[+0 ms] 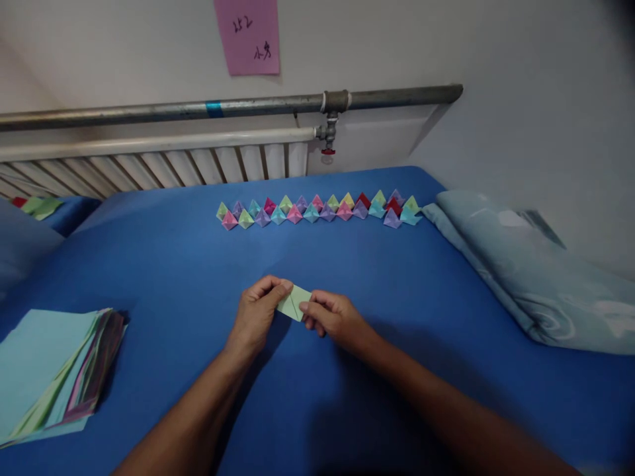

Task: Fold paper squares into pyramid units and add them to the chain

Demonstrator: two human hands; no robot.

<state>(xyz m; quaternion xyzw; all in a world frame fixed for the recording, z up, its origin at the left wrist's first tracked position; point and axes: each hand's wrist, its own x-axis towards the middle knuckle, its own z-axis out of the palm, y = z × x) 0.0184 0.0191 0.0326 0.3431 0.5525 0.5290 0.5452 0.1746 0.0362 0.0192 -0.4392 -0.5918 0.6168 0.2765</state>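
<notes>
A small light-green folded paper (294, 302) with a crease line down its face is held up between my two hands. My left hand (259, 305) pinches its left corner, thumb on top. My right hand (331, 313) grips the right corner between thumb and fingers. Both hands are above the middle of the blue surface (163, 277). Beyond them, several folded paper pieces (311, 211) in pink, green, purple, blue, yellow and red stand in a long double row.
At the left lies a stack of coloured paper sheets (49, 370), light blue on top. A folded grey-green blanket (526, 277) rests at the right. Behind the surface are a white radiator (198, 166), a metal pipe (149, 111) and a valve with a red handle (328, 151).
</notes>
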